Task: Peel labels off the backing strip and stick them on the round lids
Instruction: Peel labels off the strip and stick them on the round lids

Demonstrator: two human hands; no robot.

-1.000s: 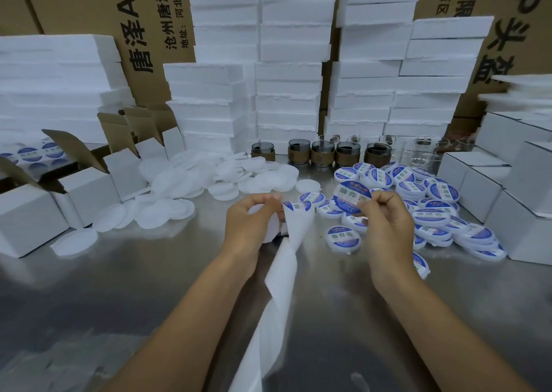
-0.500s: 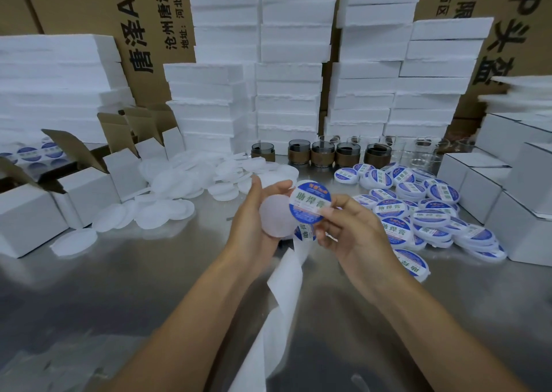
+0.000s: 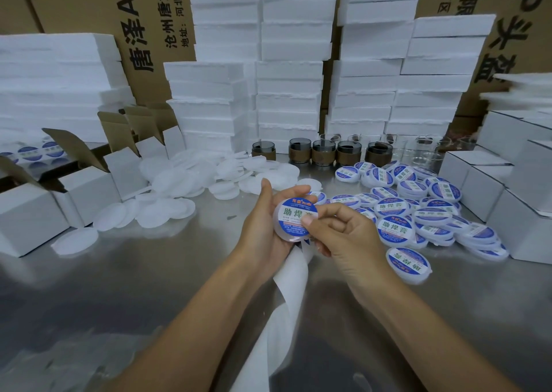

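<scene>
My left hand (image 3: 263, 224) grips a round white lid (image 3: 291, 232) at the centre, fingers curled round its far edge. A blue and white round label (image 3: 294, 212) lies on the lid's face. My right hand (image 3: 343, 236) pinches the lid's right side, its thumb pressing on the label. The white backing strip (image 3: 286, 296) hangs down from under my hands toward the near edge. A pile of bare white lids (image 3: 185, 182) lies to the left. Labelled lids (image 3: 424, 209) lie heaped to the right.
The steel table (image 3: 119, 296) holds open white cartons (image 3: 74, 188) at the left and shut white boxes (image 3: 507, 188) at the right. Dark jars (image 3: 322, 152) and clear glass jars (image 3: 424, 149) stand behind. Foam slab stacks (image 3: 289, 72) and brown cartons fill the back.
My right hand peeled a label from the strip, carried it left over the bare lid in my left hand, and now presses it flat on that lid.
</scene>
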